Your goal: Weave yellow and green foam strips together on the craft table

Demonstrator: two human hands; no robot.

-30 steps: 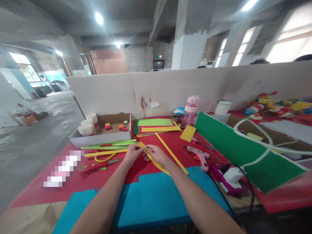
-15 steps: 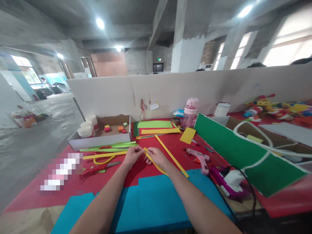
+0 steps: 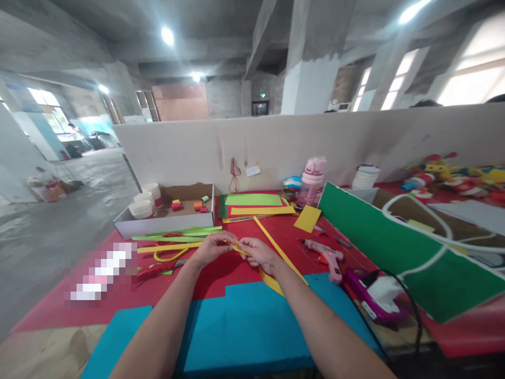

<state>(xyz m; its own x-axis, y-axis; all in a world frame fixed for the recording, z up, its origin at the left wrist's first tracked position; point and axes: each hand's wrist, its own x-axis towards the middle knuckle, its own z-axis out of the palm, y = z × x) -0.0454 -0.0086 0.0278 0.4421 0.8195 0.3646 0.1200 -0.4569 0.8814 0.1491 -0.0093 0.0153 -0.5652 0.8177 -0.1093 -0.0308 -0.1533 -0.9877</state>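
Observation:
Between my two hands is a yellow strip [image 3: 273, 285], paper or foam by its look. My left hand [image 3: 215, 248] pinches its far end, fingertips pressed together. My right hand [image 3: 256, 253] grips the strip close beside, and the rest of it curves down under my right wrist. Another yellow strip [image 3: 272, 239] lies flat on the red table cover [image 3: 213, 281], just beyond my right hand. Near my left hand lie a further yellow strip [image 3: 169, 246], several green strips [image 3: 158, 238] and red-handled scissors [image 3: 155, 271], partly behind my left forearm.
A pink glue gun [image 3: 329, 255] lies right of my hands, by a purple power strip [image 3: 376, 302]. A white-sided box [image 3: 165, 227] at back left holds cups and small coloured rolls. A green panel [image 3: 379, 245] stands at right; a pink bottle [image 3: 311, 181] is behind.
My hands have drawn together on the strip's end, my left fingers now bending over it. The strip's loose part bows out lower beneath my right wrist. The view has shifted slightly.

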